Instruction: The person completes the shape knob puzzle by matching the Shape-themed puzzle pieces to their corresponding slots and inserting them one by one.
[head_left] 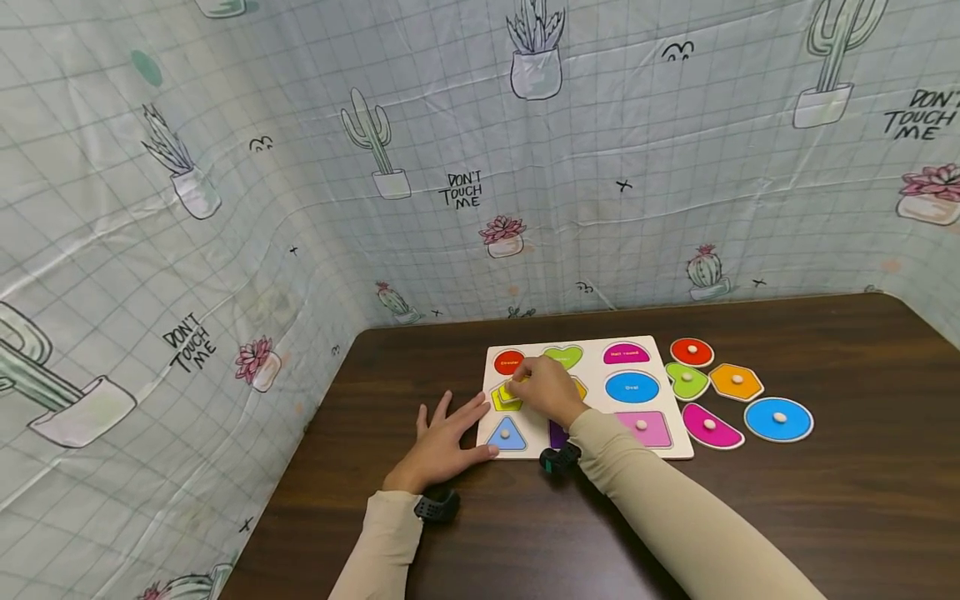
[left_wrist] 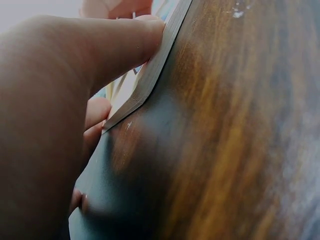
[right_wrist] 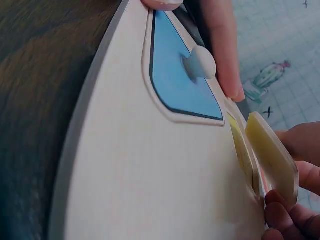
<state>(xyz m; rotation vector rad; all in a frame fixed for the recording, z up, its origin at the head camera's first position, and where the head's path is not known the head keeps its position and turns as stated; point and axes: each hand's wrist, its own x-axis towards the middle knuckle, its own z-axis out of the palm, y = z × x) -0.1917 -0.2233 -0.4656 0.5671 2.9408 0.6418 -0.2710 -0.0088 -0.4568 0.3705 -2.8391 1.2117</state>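
Near the counter's point(head_left: 487, 542) far edge, the right hand point(head_left: 551, 389) pinches a yellow piece point(right_wrist: 271, 156). The left hand point(head_left: 441, 443), fingers spread, touches the board point(right_wrist: 125, 170).

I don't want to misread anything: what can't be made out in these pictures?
Head view: the right sleeve hides much of the purple shape, so piece or bare slot is unclear.
Head view: the right hand covers most of the yellow-orange shape beside it.
Left wrist view: the left hand blocks most of the board.
Right wrist view: the yellow piece's far side is hidden by its own tilt.
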